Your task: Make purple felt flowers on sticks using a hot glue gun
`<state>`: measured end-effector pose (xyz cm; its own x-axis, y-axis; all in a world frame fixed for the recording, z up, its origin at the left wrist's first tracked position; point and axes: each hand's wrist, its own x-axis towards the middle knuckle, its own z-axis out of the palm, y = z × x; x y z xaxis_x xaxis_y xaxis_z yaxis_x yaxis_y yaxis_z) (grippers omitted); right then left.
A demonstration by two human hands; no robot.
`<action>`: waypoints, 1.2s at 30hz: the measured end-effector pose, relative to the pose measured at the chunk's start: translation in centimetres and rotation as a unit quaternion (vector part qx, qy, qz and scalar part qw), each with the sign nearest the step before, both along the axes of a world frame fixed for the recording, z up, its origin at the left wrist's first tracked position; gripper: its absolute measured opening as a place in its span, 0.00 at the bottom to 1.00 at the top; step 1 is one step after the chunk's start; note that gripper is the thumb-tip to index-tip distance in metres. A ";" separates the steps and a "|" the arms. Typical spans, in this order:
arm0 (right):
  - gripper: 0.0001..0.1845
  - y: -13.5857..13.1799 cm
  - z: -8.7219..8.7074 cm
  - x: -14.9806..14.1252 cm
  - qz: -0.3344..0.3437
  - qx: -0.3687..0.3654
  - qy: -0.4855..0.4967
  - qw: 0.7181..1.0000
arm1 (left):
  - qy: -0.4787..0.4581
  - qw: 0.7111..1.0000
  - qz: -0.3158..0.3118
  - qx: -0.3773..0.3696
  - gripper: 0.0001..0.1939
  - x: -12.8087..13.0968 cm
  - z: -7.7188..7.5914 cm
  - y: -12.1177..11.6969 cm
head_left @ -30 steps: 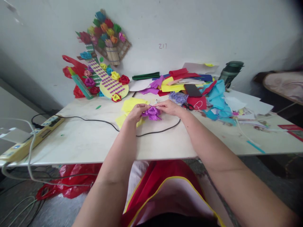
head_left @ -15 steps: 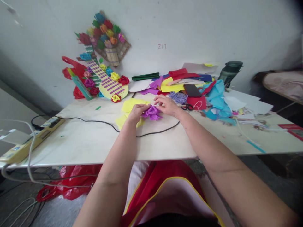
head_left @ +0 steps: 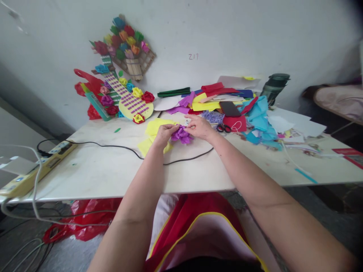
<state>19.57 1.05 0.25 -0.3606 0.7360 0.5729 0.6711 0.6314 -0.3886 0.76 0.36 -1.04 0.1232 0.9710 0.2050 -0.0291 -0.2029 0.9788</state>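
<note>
Between my two hands is a purple crepe paper flower (head_left: 182, 135), held just above the table. My left hand (head_left: 166, 133) pinches its left side with thumb and fingertips. My right hand (head_left: 199, 127) has thumb and index finger closed on the flower's right upper edge, with its other fingers partly raised. Yellow crepe paper (head_left: 153, 130) lies flat beneath and left of my left hand. Just right of my right hand are scissors (head_left: 224, 128) with dark handles and a tangle of lavender paper shreds (head_left: 212, 116).
A black cable (head_left: 119, 146) crosses the table from a power strip (head_left: 39, 166). Coloured paper sheets (head_left: 207, 101), a phone (head_left: 230, 109) and a bottle (head_left: 274, 88) stand or lie at the back. A flower-decorated cardboard guitar (head_left: 136, 108) leans at the left near a glue bottle (head_left: 98, 105).
My right hand has shifted slightly, its fingers now closer on the flower's edge. The purple petals look more spread and turned. My left hand keeps its pinch.
</note>
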 end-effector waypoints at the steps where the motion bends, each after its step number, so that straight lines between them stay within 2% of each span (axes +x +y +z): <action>1: 0.08 -0.1 0.0 -0.2 -0.008 0.000 -0.001 1.000 | -0.001 1.000 -0.001 0.000 0.20 0.0 0.0 0.0; 5: 0.07 -0.3 -0.2 -0.7 -0.029 0.002 -0.001 1.000 | -0.006 1.000 -0.004 0.004 0.20 0.2 0.0 -0.2; 18: 0.05 0.1 -0.7 -0.6 0.020 -0.013 0.077 0.997 | 0.003 1.000 -0.005 -0.007 0.20 0.1 0.2 -0.3; 23: 0.10 0.2 -0.6 -0.9 -0.005 -0.013 0.079 0.997 | 0.009 1.000 -0.009 0.000 0.21 0.2 0.2 -0.3; 27: 0.08 0.2 -0.8 -1.0 -0.030 -0.002 0.071 0.997 | 0.026 1.000 -0.005 0.003 0.20 0.2 -0.1 0.0; 36: 0.06 -0.1 -0.6 -0.6 0.013 -0.017 0.104 0.994 | 0.031 0.999 0.008 -0.012 0.20 0.1 -0.3 0.3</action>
